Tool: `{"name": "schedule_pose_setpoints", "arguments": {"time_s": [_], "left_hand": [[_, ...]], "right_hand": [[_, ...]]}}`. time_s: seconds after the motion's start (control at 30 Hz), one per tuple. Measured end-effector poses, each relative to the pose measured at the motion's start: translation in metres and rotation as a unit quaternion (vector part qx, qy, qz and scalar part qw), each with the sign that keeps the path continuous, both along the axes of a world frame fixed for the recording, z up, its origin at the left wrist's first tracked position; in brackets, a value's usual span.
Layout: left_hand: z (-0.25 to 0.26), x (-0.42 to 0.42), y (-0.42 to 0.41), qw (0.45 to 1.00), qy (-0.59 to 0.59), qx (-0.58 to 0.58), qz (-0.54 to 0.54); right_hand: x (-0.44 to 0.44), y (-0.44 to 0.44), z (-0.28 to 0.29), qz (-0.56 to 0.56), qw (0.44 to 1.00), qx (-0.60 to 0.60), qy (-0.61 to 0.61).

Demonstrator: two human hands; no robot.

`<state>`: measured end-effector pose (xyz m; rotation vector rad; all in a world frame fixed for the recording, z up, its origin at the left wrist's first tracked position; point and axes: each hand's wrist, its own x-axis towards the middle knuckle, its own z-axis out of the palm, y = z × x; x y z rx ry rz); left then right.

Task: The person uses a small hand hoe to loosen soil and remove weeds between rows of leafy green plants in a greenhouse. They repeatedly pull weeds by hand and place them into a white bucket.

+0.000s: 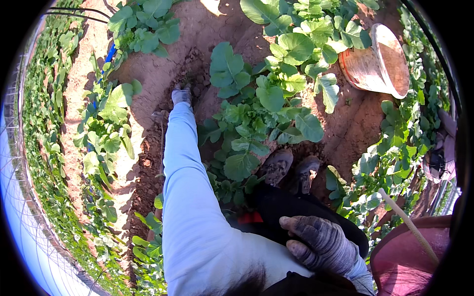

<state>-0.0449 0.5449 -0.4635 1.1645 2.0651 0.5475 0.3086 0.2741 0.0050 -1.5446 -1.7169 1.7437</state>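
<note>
My left hand [181, 95], in a grey knitted glove, reaches far forward to dark, loosened soil [200, 83]. Its fingertips are at the soil beside a small tuft of greenery; whether they hold anything cannot be made out. A thin stick or tool handle [162, 148] lies left of the forearm. My right hand [320, 244], in a soiled striped glove, is over my dark-trousered leg, its fingers bent and slightly apart with nothing seen in them. Broad-leaved green plants [255, 125] grow between the left hand and my muddy shoes [276, 166].
A dirty white bucket [361, 70] lies tilted on the soil at upper right. Rows of leafy plants [111, 137] and a blue line [110, 53] run along the left. Pink cloth [411, 251] with a pale cord [407, 224] is at lower right.
</note>
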Motion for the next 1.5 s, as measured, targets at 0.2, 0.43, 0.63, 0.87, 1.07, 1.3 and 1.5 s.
{"name": "schedule_pose_setpoints", "arguments": {"time_s": [0.2, 0.43, 0.63, 0.87, 1.07, 1.3, 1.5], "left_hand": [[0.107, 0.026, -0.036, 0.912, -0.392, 0.062, 0.105], [0.252, 0.08, -0.1, 0.781, -0.615, 0.106, -0.019], [0.314, 0.163, -0.177, 0.761, -0.619, 0.038, -0.192], [0.317, 0.221, -0.215, 0.819, -0.337, 0.307, -0.348], [0.327, 0.238, -0.229, 0.861, -0.307, 0.178, -0.364], [0.335, 0.228, -0.228, 0.826, -0.469, 0.051, -0.31], [0.327, 0.172, -0.234, 0.823, -0.493, -0.007, -0.283]], "right_hand": [[-0.004, -0.005, 0.005, 0.0, 1.0, 0.029, -0.001], [-0.019, -0.007, 0.009, -0.099, 0.991, -0.013, 0.089], [-0.027, -0.005, -0.033, -0.299, 0.947, 0.112, 0.015], [0.002, -0.004, -0.081, -0.375, 0.92, 0.108, 0.045], [0.011, -0.008, -0.099, -0.512, 0.844, -0.024, 0.159], [0.107, 0.047, -0.093, -0.587, 0.771, 0.095, 0.229], [0.223, 0.112, -0.053, -0.682, 0.701, 0.129, 0.165]]}}
